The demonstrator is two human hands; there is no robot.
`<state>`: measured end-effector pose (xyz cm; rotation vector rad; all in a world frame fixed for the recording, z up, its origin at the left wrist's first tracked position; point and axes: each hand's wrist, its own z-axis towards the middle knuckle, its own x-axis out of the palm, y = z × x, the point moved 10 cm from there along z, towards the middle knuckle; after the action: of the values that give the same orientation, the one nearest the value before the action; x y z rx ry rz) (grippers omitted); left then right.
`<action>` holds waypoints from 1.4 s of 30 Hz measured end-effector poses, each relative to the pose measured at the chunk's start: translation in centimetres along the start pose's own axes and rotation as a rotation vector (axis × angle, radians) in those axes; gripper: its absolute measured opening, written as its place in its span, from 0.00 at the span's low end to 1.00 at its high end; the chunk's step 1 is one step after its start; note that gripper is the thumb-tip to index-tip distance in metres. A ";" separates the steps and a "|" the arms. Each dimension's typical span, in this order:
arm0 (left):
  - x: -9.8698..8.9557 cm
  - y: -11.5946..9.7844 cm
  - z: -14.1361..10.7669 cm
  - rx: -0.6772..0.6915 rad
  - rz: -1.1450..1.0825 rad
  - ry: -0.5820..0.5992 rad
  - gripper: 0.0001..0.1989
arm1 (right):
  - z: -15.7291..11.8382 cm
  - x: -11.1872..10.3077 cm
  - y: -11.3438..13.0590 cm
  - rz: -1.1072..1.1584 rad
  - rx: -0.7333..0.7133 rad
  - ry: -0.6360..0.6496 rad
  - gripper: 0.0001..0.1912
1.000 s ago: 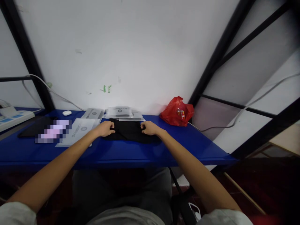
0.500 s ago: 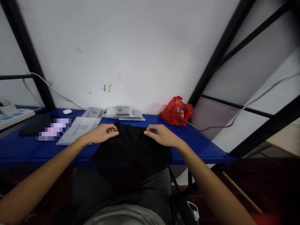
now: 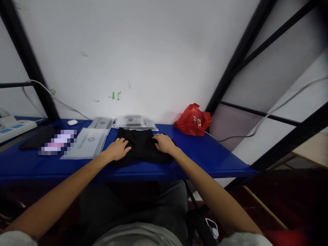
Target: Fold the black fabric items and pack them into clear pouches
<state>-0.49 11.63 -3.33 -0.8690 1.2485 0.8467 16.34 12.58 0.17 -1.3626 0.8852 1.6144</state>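
Observation:
A black garment that looks like a pair of shorts [image 3: 142, 147] lies on the blue table [image 3: 202, 160] in front of me, somewhat creased. On its left side rests my left hand [image 3: 118, 149], palm down with the fingers apart. My right hand [image 3: 164, 143] lies on the garment's right side, fingers stretched forward and slightly bent. Neither hand grips the cloth. The garment's upper edge reaches close to a stack of flat frosted plastic bags [image 3: 130, 121].
More frosted printed bags [image 3: 85, 143] lie at the left, beside a blurred-out phone [image 3: 58, 140], a dark flat object [image 3: 33, 137] and a white earbud case [image 3: 72, 122]. A red plastic bag [image 3: 192, 119] stands back right. A white power strip [image 3: 17, 130] sits far left.
The garment, which hung over the table's front edge from both pinching hands, has moved forward onto the tabletop. Both hands have let go and now lie on it.

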 end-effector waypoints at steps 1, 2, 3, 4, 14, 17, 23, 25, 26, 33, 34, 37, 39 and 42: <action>0.1 0.2 0.1 -0.009 -0.004 -0.009 0.28 | 0.0 -0.5 0.2 0.004 0.005 -0.068 0.18; 0.1 0.2 0.2 -0.012 -0.015 -0.022 0.28 | -0.1 -0.9 0.7 0.025 -0.001 -0.133 0.17; 0.1 0.2 0.1 -0.010 -0.031 -0.038 0.28 | -0.5 -1.2 1.2 0.056 -0.015 -0.184 0.16; 0.0 0.1 -0.1 -0.009 -0.049 -0.054 0.27 | -1.0 -1.4 1.7 0.087 -0.030 -0.219 0.16; 1.0 0.3 -2.5 -0.082 -0.144 0.031 0.34 | -2.8 -0.5 -6.8 0.163 0.244 -0.182 0.19; 1.0 0.5 -2.5 -0.080 -0.144 0.012 0.34 | -2.3 0.4 -9.2 0.252 0.317 -0.128 0.09; 1.1 0.7 -2.5 -0.074 -0.150 -0.010 0.33 | -1.6 -1.3 -11.9 0.294 0.500 -0.226 0.14; 1.0 0.7 -2.5 -0.068 -0.150 -0.024 0.32 | -2.0 -2.4 -12.5 0.277 0.577 -0.294 0.18; 1.0 0.7 -2.5 -0.066 -0.149 -0.031 0.32 | -2.2 -2.9 -12.5 0.267 0.586 -0.326 0.18; 1.1 0.8 -2.5 -0.062 -0.144 -0.048 0.31 | -2.5 -1.7 -11.1 0.286 0.407 -0.148 0.19; 1.0 0.8 -2.5 -0.059 -0.145 -0.052 0.31 | -2.5 -0.9 -11.3 0.313 0.399 -0.077 0.21; 1.0 0.7 -2.6 -0.063 -0.145 -0.052 0.31 | -2.5 1.0 -11.8 0.386 0.352 0.053 0.22; 0.9 0.7 -2.6 -0.073 -0.142 -0.046 0.31 | -2.3 1.4 -11.7 0.419 0.293 0.049 0.18; 0.9 0.6 -2.7 -0.074 -0.140 -0.043 0.31 | -1.9 1.4 -11.1 0.455 0.204 0.032 0.14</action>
<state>-2.09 9.57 -4.53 -0.9813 1.1115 0.7993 27.11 15.60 -1.54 -1.0978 1.4149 1.7768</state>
